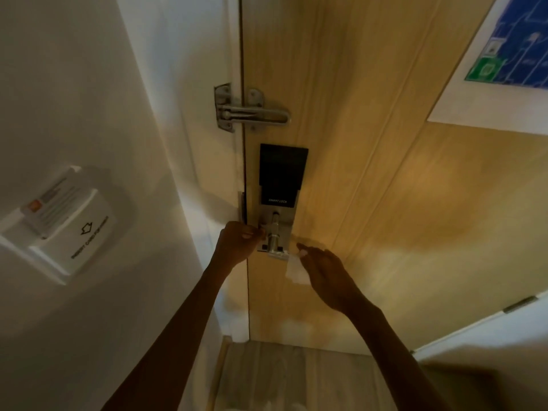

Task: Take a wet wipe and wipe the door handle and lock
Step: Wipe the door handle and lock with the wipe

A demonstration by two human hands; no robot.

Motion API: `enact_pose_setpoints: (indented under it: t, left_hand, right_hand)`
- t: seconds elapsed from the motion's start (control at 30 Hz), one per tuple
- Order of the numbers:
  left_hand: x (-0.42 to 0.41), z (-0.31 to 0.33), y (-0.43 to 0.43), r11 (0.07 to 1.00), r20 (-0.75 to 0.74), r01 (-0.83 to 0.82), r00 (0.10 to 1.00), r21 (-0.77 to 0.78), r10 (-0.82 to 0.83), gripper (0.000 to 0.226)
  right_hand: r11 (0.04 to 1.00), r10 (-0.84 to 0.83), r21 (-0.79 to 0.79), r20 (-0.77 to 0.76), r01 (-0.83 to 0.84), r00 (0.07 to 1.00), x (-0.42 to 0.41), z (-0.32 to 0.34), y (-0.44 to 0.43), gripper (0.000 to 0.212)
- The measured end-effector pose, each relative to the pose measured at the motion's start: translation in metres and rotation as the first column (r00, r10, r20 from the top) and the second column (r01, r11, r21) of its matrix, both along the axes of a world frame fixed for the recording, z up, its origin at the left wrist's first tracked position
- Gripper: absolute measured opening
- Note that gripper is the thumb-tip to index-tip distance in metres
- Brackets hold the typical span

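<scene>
White wet wipe (296,271) hangs pinched in the right hand (329,277) fingers, beside the door handle (274,241); left hand (237,241) curled closed.

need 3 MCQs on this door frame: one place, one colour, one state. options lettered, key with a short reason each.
1. Where is the wet wipe?
A. draped over the swing bar latch
B. in the right hand, just right of the door handle
C. on the floor

2. What colour is the upper panel of the smart lock?
A. black
B. white
C. red

3. What state is the swing bar latch in?
A. removed from the door
B. folded back flat on the wall
C. swung across the gap from frame to door

Key:
1 B, the white wipe hangs from the right hand beside the door handle.
2 A, the panel above the handle is dark black.
3 C, the bar spans the door edge onto the door, while the left hand is at the lock plate.
</scene>
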State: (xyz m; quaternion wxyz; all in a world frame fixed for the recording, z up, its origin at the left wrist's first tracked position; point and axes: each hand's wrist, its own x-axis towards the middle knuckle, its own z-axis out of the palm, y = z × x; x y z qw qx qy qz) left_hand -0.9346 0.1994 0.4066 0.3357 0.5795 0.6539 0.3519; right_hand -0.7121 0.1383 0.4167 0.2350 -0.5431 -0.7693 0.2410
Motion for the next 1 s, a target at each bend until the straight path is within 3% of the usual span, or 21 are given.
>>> enact_pose_setpoints:
  t: [0.03, 0.1, 0.17, 0.27, 0.4, 0.53, 1.0]
  left_hand:
    - [-0.002, 0.0, 0.003, 1.0, 0.007, 0.008, 1.0, -0.014, -0.008, 0.025]
    - [-0.004, 0.0, 0.006, 1.0, 0.011, 0.019, 1.0, -0.014, -0.019, 0.023]
    - [-0.005, 0.0, 0.008, 1.0, 0.013, 0.02, 1.0, -0.015, -0.02, 0.024]
    - [-0.006, 0.001, 0.009, 1.0, 0.018, 0.022, 1.0, -0.022, -0.022, 0.025]
    - [-0.006, 0.002, 0.01, 0.999, -0.006, 0.046, 0.999, -0.009, -0.046, 0.025]
    - [-0.006, 0.001, 0.013, 0.998, -0.052, 0.055, 0.997, 0.003, -0.055, 0.03]
    - [-0.005, 0.01, 0.01, 0.989, -0.183, 0.134, 0.975, 0.054, -0.122, 0.041]
  right_hand:
    - [1.0, -0.014, 0.008, -0.02, 0.014, 1.0, -0.001, 0.003, 0.005, 0.05]
    - [0.993, 0.007, 0.114, 0.141, -0.023, 0.99, -0.003, 0.002, 0.015, 0.045]
    - [0.987, 0.063, 0.12, 0.331, -0.108, 0.941, -0.008, -0.003, 0.018, 0.039]
    - [0.968, 0.095, 0.162, 0.469, -0.191, 0.878, -0.007, -0.01, 0.02, 0.026]
    - [0.956, 0.169, 0.147, 0.429, -0.253, 0.887, 0.022, -0.005, 0.023, 0.022]
    - [0.956, 0.112, 0.176, 0.516, -0.233, 0.849, 0.018, -0.017, 0.024, 0.012]
    - [0.945, 0.162, 0.165, 0.509, -0.281, 0.845, 0.013, -0.019, 0.029, 0.014]
